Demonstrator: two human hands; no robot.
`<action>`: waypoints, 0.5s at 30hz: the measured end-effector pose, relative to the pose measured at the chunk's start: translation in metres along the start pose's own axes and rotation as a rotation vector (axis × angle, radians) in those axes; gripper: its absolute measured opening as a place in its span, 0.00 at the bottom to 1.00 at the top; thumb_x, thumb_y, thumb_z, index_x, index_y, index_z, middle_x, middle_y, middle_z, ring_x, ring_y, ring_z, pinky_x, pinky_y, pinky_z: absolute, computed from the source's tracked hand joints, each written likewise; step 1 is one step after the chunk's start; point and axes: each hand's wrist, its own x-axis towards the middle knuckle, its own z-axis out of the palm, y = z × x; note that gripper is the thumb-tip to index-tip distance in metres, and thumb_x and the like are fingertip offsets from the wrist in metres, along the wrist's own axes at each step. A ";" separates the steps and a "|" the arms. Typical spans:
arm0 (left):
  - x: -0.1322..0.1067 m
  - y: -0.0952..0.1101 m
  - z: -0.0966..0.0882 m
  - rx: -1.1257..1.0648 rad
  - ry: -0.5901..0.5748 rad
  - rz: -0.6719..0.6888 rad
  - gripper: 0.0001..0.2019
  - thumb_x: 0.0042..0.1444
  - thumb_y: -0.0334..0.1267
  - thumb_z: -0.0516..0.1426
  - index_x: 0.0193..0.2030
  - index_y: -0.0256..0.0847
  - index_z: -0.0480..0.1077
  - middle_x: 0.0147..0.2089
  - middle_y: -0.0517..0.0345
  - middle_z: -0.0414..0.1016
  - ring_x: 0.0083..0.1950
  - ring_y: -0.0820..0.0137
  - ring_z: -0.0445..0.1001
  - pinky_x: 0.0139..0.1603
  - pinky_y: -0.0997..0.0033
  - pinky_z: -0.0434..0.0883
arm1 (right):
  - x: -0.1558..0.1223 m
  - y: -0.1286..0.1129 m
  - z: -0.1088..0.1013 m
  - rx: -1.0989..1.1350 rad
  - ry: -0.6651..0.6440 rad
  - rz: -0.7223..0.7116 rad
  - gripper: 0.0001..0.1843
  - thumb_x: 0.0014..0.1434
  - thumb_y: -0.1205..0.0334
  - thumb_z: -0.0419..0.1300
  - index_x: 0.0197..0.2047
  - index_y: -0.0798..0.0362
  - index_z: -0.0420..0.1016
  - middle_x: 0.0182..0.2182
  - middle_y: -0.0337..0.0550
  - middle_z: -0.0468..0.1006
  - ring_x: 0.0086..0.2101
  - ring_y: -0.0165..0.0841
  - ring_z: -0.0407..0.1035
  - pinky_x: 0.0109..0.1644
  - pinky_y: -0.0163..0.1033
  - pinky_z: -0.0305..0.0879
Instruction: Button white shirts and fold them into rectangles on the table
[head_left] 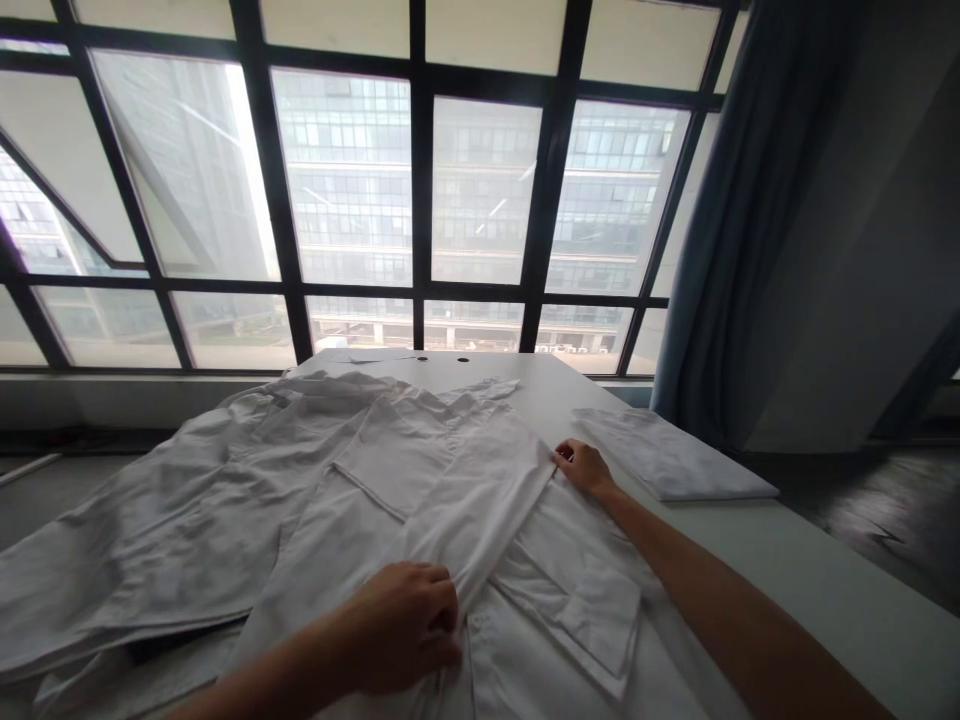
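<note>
Watching remotely, I count two hands: left hand (401, 625) clenched on one coat's (315, 520) sleeve (480, 510), right hand (586, 470) pinching its cuff (549, 462); one folded cloth (664, 455) lies right.

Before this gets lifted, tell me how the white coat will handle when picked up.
It will probably be floppy: the white coat lies in soft creases, and its sleeve bends easily at the left hand. It is likely light for its size, as the cloth looks thin. It may also slide readily on the smooth white table.
</note>
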 end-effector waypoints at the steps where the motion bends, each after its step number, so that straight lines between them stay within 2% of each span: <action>1: 0.000 0.002 0.000 0.010 -0.006 -0.019 0.05 0.57 0.41 0.60 0.37 0.44 0.73 0.39 0.59 0.78 0.40 0.65 0.76 0.41 0.71 0.67 | 0.001 0.002 0.000 0.010 0.013 0.007 0.08 0.57 0.58 0.61 0.37 0.53 0.78 0.35 0.45 0.82 0.37 0.36 0.74 0.40 0.35 0.64; 3: -0.001 0.005 -0.001 0.024 -0.012 -0.067 0.05 0.58 0.40 0.58 0.38 0.43 0.73 0.40 0.58 0.78 0.41 0.65 0.76 0.41 0.70 0.68 | 0.004 0.005 0.000 0.037 0.040 0.033 0.08 0.57 0.58 0.60 0.34 0.53 0.78 0.34 0.45 0.82 0.36 0.36 0.74 0.40 0.35 0.64; 6: -0.002 0.011 -0.001 0.042 -0.009 -0.154 0.10 0.55 0.45 0.60 0.40 0.43 0.72 0.42 0.57 0.79 0.43 0.61 0.77 0.43 0.68 0.69 | 0.008 0.009 -0.001 0.081 0.058 0.097 0.10 0.57 0.58 0.59 0.34 0.54 0.78 0.34 0.46 0.82 0.36 0.36 0.75 0.40 0.35 0.64; 8: -0.002 0.014 0.000 0.075 -0.008 -0.176 0.10 0.56 0.45 0.58 0.40 0.43 0.72 0.42 0.55 0.79 0.43 0.60 0.77 0.43 0.67 0.69 | 0.009 0.010 -0.001 0.071 0.048 0.125 0.10 0.57 0.57 0.59 0.35 0.54 0.78 0.35 0.46 0.82 0.37 0.36 0.75 0.40 0.35 0.64; 12: 0.001 0.014 0.003 0.153 -0.021 -0.137 0.08 0.57 0.36 0.52 0.35 0.40 0.72 0.38 0.53 0.79 0.39 0.62 0.78 0.39 0.69 0.69 | 0.004 0.007 -0.001 -0.063 0.025 0.124 0.12 0.59 0.56 0.57 0.38 0.54 0.78 0.38 0.49 0.82 0.39 0.39 0.75 0.41 0.37 0.63; 15: 0.003 0.012 0.003 0.100 -0.028 -0.096 0.07 0.56 0.35 0.52 0.35 0.41 0.72 0.36 0.55 0.79 0.36 0.65 0.77 0.37 0.71 0.69 | -0.002 0.001 -0.004 -0.196 0.024 0.081 0.13 0.61 0.59 0.54 0.40 0.55 0.77 0.42 0.53 0.80 0.42 0.41 0.74 0.42 0.38 0.64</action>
